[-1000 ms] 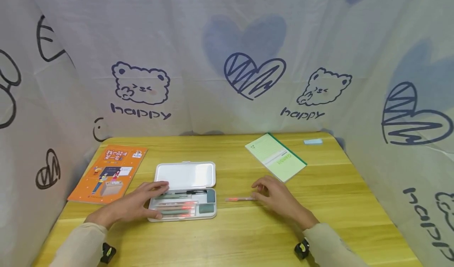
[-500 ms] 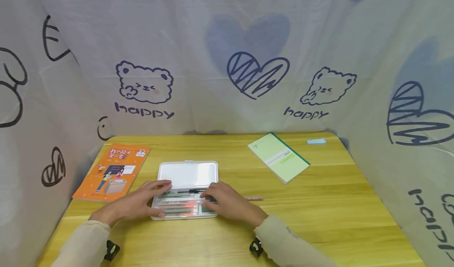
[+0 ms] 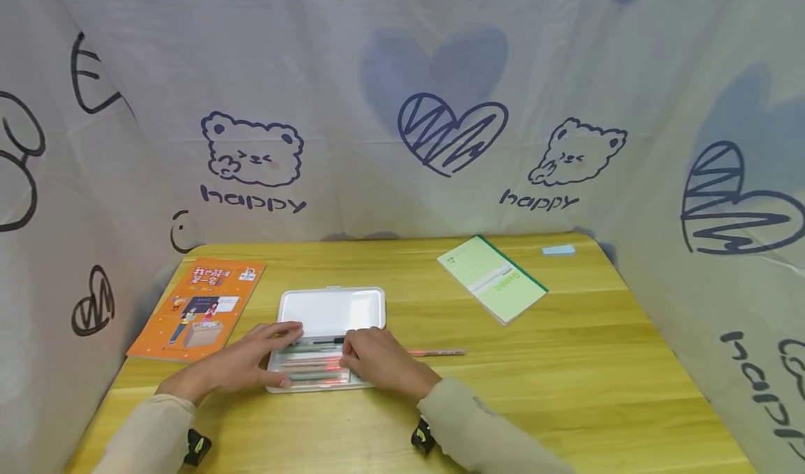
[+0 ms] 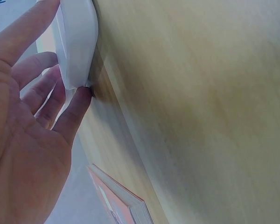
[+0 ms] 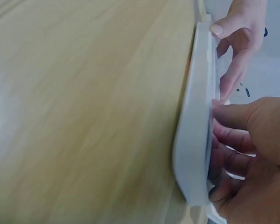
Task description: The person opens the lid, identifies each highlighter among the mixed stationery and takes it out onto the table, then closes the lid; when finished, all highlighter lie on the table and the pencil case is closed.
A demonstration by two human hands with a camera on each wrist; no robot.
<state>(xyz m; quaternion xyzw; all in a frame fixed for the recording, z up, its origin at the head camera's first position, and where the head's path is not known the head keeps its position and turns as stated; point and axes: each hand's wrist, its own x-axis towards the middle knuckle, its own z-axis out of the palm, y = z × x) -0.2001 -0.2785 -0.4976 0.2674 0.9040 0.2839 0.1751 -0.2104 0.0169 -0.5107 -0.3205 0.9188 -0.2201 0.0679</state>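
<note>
Bracing a probably light, stiff pencil case (image 3: 344, 307), I'd grab the ends
Left hand (image 3: 242, 358): fingers spread against it; right hand (image 3: 390, 363): curled, hold unclear

Room to pass lies in front of the pencil case (image 3: 339, 311) along the bench (image 3: 352, 432); left hand (image 3: 235, 358) and right hand (image 3: 381, 358) obstruct its tray, orange book (image 3: 200, 310) its left, pen (image 3: 443, 353) its right.

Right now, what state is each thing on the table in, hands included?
Case: open, lid laid back.
Pens: lying in the case, partly covered.
Loose pen: lying on the table, right of the case.
Orange book: closed, flat.
Notebook: closed, flat, angled.
Blue piece: lying on the table.
Left hand: touching the case's left end.
Right hand: at the case, fingers bent; any grip hidden.
</note>
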